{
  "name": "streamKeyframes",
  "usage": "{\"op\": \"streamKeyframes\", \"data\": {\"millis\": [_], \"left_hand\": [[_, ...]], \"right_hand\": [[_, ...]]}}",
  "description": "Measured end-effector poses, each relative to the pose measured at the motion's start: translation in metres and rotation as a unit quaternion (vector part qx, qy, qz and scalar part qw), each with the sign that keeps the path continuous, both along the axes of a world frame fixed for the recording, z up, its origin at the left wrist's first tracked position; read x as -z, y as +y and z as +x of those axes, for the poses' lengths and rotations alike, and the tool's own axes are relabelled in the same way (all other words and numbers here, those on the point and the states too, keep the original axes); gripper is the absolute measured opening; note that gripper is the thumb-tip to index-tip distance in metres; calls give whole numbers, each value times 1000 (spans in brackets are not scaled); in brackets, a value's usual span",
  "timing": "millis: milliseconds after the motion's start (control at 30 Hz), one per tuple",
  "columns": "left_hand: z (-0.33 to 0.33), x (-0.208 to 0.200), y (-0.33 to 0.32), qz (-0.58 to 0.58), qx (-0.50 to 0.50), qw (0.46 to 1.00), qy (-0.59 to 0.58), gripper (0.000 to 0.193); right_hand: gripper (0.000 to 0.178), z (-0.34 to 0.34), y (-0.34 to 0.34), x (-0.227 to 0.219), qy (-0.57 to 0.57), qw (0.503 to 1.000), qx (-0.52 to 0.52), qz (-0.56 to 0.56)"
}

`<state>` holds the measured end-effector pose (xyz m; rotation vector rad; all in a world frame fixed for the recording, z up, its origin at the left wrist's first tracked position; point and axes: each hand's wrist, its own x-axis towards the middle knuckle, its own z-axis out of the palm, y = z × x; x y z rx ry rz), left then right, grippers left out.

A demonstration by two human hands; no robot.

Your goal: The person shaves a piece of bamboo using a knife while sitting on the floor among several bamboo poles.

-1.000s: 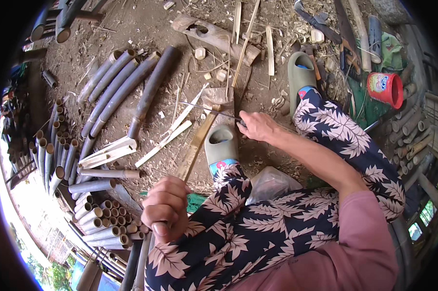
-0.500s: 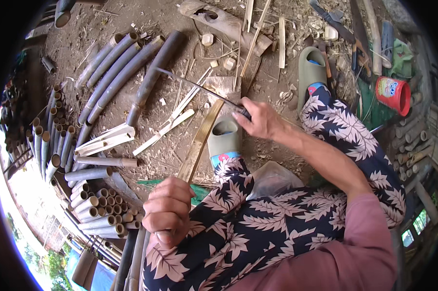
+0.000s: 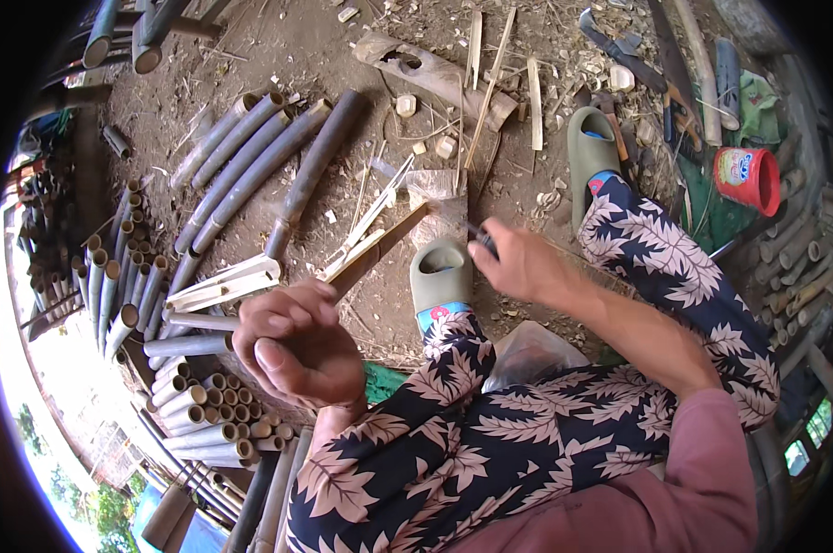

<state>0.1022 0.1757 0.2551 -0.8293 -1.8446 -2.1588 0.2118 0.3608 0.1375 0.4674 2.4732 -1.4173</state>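
Through the head camera I see the left hand [image 3: 301,346] low and left of centre, above the patterned trouser leg [image 3: 389,424]. Its wrist bends up from the knee, the back of the fist faces away, and the thumb lies apart from the curled fingers on the side nearest me. The fist closes round the near end of a strip [image 3: 379,247]; the end itself is hidden, so how firmly it is squeezed I can't tell. The strip slants up and right from that fist, its far tip at a wooden block [image 3: 453,184] on the dirt, just beyond the toe of the left clog [image 3: 444,293].

I have the right hand [image 3: 527,263] farther forward, right of the clog. The forearm reaches in from the right with the elbow bent and the pink sleeve [image 3: 702,433] above it. The fingers are wrapped round the dark handle of a knife [image 3: 486,242]; the blade points up and left over the block, too smeared by motion for me to trace its edge or say whether it touches the strip.

For writing, I find a red tub [image 3: 734,191] at the right, tipped on its side, mouth facing right. Its label [image 3: 735,166] carries coloured print with large lettering.
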Motion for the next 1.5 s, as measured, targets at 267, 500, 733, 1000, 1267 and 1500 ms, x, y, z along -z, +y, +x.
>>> {"op": "streamKeyframes", "data": {"millis": [267,500,733,1000,1267,1500], "left_hand": [[16,12,16,31,-5,999,-31,28],[13,14,13,30,-10,999,-29,27],[8,13,2,42,-28,998,-34,26],[4,10,7,52,-50,995,-74,24],[2,14,0,74,-21,991,-107,28],[16,10,-10,47,3,996,-82,36]], "right_hand": [[24,7,-35,-23,139,990,-10,-18],[23,2,-41,-3,145,989,7,20],[26,-8,-51,-8,254,966,-45,29],[31,-6,-2,98,-70,988,-37,135],[35,20,-3,70,-54,995,-28,74],[38,22,13,30,-46,998,13,48]]}}
